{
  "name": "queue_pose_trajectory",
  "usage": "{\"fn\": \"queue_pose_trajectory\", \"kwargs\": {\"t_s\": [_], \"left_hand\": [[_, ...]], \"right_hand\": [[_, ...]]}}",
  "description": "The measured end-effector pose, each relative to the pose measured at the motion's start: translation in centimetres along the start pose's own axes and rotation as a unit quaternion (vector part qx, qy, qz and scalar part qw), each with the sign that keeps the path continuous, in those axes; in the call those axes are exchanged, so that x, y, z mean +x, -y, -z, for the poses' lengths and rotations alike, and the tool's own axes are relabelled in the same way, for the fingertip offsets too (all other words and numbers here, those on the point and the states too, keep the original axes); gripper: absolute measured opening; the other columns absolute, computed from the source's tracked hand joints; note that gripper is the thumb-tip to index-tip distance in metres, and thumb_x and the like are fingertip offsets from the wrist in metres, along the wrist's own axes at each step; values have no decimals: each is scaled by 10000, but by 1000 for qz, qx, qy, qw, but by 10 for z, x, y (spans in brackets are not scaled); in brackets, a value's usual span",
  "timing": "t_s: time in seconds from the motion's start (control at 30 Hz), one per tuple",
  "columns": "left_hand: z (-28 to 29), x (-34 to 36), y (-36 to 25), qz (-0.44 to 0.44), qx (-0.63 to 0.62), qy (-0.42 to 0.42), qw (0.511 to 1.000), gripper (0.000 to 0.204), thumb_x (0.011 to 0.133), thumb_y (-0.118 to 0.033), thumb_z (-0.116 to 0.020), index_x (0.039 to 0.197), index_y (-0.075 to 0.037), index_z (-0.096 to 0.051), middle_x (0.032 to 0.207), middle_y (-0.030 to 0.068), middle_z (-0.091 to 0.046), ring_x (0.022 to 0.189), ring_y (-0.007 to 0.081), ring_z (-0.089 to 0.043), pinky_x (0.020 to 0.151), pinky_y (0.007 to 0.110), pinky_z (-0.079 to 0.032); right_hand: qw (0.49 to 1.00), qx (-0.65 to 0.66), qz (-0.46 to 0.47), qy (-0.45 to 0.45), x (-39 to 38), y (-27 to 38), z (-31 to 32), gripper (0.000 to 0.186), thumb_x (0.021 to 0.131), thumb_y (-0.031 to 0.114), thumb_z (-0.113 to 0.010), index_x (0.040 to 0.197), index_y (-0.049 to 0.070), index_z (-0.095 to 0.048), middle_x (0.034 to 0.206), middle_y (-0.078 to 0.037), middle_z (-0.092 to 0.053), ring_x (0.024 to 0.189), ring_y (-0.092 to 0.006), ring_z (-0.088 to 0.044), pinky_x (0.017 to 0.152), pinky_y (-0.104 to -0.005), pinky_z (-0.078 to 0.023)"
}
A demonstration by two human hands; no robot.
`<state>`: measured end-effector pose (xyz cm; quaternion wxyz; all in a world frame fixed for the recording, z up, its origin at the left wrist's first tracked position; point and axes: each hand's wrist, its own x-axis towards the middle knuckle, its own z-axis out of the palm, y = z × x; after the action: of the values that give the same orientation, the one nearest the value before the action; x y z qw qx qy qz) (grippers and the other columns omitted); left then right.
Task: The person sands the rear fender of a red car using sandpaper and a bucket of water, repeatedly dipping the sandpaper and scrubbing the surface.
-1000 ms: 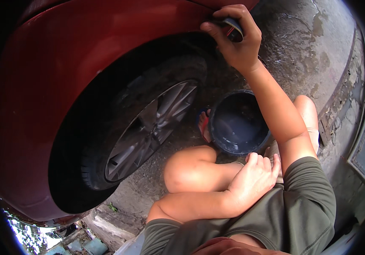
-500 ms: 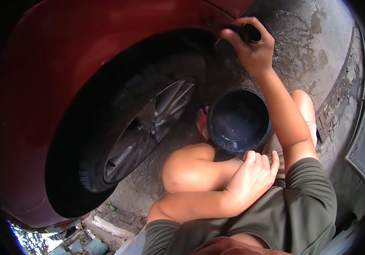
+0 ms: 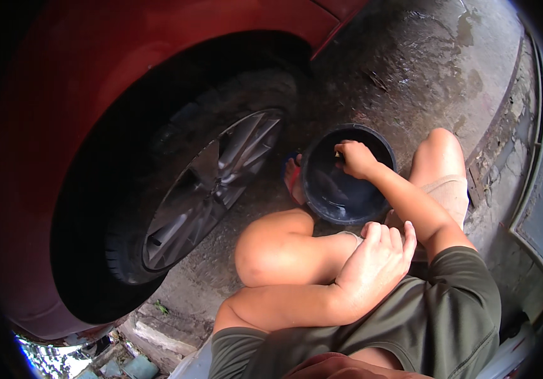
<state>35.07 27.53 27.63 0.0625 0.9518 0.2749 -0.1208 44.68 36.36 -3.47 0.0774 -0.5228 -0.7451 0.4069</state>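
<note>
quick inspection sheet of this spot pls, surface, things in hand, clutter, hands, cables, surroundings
surface: wet, stained concrete ground
job's things: dark round bucket between the knees; small item in the right hand, too hidden to tell
clutter: rubble and scraps at the lower left
grippers: right hand inside the bucket, closed on the small item; left hand resting on the left knee, holding nothing
cables: nothing seen
surroundings: red car body, wheel with grey alloy rim, drain edge at right

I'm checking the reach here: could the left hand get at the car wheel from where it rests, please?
Probably yes: the left hand rests on the raised knee, and the car wheel stands just beyond that knee with nothing between them.
</note>
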Motion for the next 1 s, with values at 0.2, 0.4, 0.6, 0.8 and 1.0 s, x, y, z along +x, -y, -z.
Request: {"fn": "queue_pose_trajectory", "kwargs": {"t_s": [0.2, 0.4, 0.6, 0.8, 1.0], "left_hand": [[-2, 8, -10, -4, 1, 15, 1000, 457, 974, -189, -531, 1404, -46, -590, 818, 26, -617, 779, 165, -566, 770, 349, -404], [-2, 6, -12, 14, -30, 54, 998, 460, 982, -191, -525, 1414, -42, -579, 852, 36, -646, 789, 164, -586, 771, 345, -405], [0, 3, -12, 6, -19, 70, 997, 455, 989, -196, -515, 1409, -33, -577, 903, 58, -678, 814, 169, -605, 777, 341, -413], [-11, 4, -13, 16, -15, 14, 1000, 483, 933, -198, -557, 1385, -35, -599, 804, -6, -555, 748, 138, -533, 734, 315, -402], [-19, -13, 3, 36, 2, -13, 999, 476, 908, -198, -577, 1359, -53, -626, 755, -35, -496, 723, 123, -496, 719, 304, -398]], "right_hand": [[985, -75, -107, 115, 3, -26, -26, 444, 701, 47, -762, 1135, 38, -672, 1012, -221, -733, 993, -424, -712, 865, -507, -580], [992, 83, 37, -82, -5, 47, 56, 431, 800, 20, -748, 1194, 50, -576, 963, -203, -718, 937, -415, -707, 779, -503, -556], [794, 154, 417, -415, 33, 157, 199, 275, 788, -62, -817, 1011, 4, -672, 985, -112, -691, 900, -259, -694, 773, -334, -547], [657, 125, 442, -598, 71, 193, 245, 266, 749, 101, -914, 907, 31, -712, 850, -94, -655, 722, -221, -625, 622, -316, -500], [664, 75, 412, -619, 73, 185, 241, 287, 762, 55, -904, 961, 15, -701, 902, -105, -644, 681, -189, -628, 570, -293, -518]]}}
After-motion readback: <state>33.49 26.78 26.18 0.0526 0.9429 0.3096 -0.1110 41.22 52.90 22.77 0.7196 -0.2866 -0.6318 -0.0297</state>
